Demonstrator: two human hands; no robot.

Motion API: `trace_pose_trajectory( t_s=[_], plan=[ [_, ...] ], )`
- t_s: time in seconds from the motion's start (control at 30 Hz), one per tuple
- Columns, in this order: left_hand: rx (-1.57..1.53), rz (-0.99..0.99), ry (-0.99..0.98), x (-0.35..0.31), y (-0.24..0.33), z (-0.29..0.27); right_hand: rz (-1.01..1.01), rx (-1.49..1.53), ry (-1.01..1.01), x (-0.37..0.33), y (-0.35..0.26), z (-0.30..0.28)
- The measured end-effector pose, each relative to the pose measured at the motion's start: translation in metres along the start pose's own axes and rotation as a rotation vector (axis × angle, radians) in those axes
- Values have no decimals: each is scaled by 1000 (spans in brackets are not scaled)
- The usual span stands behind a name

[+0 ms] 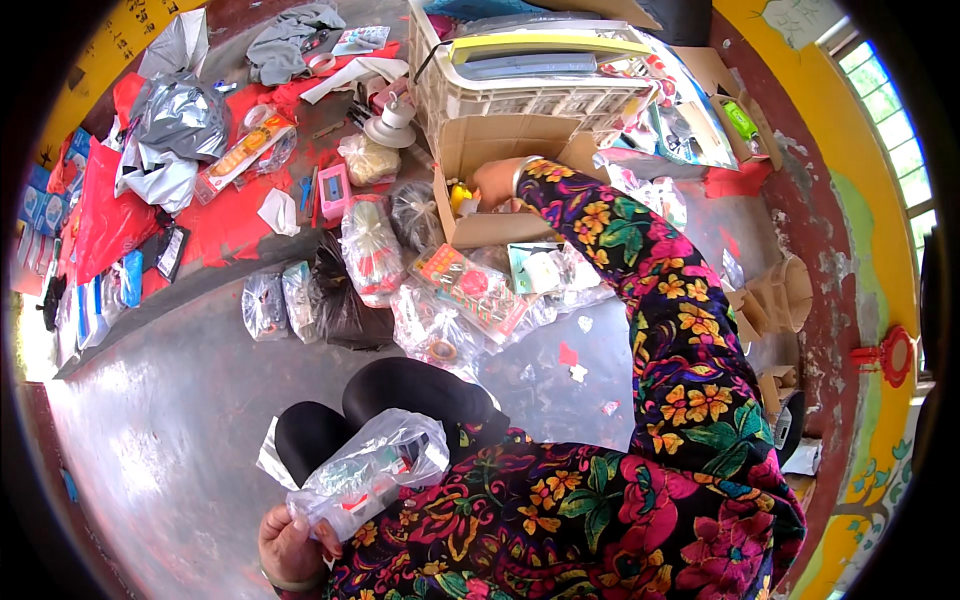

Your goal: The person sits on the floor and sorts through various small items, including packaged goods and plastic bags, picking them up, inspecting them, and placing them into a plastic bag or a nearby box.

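Observation:
My left hand (290, 548) pinches the edge of a clear plastic bag (375, 460) that lies on my lap. Small white, red and greenish items show through the bag's film. My right arm, in a flowered sleeve, stretches forward into an open cardboard box (500, 235). Down inside that box is my right hand (496, 183), its fingers largely hidden by the box wall. A small yellow item (461, 196) sits beside it in the box. Just in front of the box lie an orange-red card package (470, 285) and a green and white packet (535, 268).
Behind the box stands a cream plastic crate (560, 95). Several bagged goods, among them a red-and-white bundle (372, 250) and a black bag (350, 300), lie to its left. Silver packaging (180, 115) and a red bag (110, 210) are piled far left. Cartons (775, 300) line the right wall.

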State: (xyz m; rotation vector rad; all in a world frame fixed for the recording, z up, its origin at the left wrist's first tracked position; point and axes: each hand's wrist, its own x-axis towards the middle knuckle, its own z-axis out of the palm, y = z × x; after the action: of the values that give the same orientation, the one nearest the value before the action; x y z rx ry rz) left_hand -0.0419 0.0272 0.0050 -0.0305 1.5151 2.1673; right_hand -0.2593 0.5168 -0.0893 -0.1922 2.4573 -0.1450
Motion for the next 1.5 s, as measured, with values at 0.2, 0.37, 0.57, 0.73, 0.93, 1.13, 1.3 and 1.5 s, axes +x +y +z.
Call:
trace_pose_trajectory(
  t_s=[0.2, 0.37, 0.57, 0.73, 0.93, 1.13, 1.3, 1.5],
  plan=[
    [-1, -20, 43, -9, 4, 3, 83, 1, 224, 20, -11, 30],
    [-21, -43, 90, -10, 6, 9, 26, 90, 119, 18, 10, 27],
    [0, -40, 85, -19, 8, 3, -132, 860, 408, -53, 18, -9],
    [-28, -9, 26, -23, 2, 2, -448, 1283, 282, -157, -18, 3],
    [24, -12, -12, -20, 3, 8, 74, 445, 525, -136, -57, 103],
    [27, 32, -28, -38, 8, 9, 376, 328, 534, -114, -91, 132],
    [-42, 2, -57, -42, 10, -3, 281, 153, 480, -124, -90, 114],
    [-43, 4, -33, -41, 7, -1, -110, -102, 868, -145, -48, 19]
  ],
)
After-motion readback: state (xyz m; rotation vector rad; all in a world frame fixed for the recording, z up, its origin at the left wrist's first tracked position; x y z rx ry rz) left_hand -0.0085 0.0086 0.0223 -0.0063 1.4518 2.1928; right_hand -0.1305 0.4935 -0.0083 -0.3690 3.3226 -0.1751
